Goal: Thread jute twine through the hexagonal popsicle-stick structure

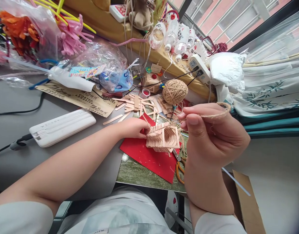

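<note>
Though hollow, stick box (163,139) in left grip (134,127).

Window (264,26): dark-framed, over at the upper right.
Outside: a pink facade (212,24), barred in white.
Curtain (268,92): white, dark leaf print, teal along the bottom.
Ledge (102,27): runs behind the table (102,162), mustard-coloured.
Tabletop: grey leftward, green wood grain nearer me.
Right corner: pale surface (276,182), wall or floor unclear.
Light: daylight, soft.
</note>
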Tool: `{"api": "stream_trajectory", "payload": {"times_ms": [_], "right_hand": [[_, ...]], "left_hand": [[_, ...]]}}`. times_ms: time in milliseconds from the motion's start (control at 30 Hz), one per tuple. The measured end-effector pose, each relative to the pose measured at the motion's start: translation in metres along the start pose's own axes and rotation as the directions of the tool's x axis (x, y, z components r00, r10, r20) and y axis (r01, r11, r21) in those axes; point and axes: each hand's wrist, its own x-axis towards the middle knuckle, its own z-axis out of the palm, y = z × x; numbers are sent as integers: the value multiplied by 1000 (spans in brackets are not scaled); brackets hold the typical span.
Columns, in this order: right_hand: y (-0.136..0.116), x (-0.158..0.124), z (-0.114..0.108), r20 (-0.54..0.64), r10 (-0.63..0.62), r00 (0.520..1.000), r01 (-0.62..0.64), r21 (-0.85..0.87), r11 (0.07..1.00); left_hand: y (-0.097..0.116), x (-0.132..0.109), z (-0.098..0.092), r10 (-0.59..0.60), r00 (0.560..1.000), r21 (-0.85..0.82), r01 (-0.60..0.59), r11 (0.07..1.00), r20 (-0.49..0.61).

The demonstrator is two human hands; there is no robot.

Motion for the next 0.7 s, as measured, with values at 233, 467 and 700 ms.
{"api": "stream_trajectory", "payload": {"times_ms": [233,467,700], "right_hand": [[-10,3,2,30,-28,999,28,5,1000],[-16,8,7,39,-77,996,76,27,997],[-13,9,8,71,-50,996,48,29,998]], "left_hand": [[3,-1,-1,-5,1000,1,5,1000,1],[1,1,1,-48,999,-11,48,999,6],[-3,0,3,0,1000,-33,-1,999,-12]]}}
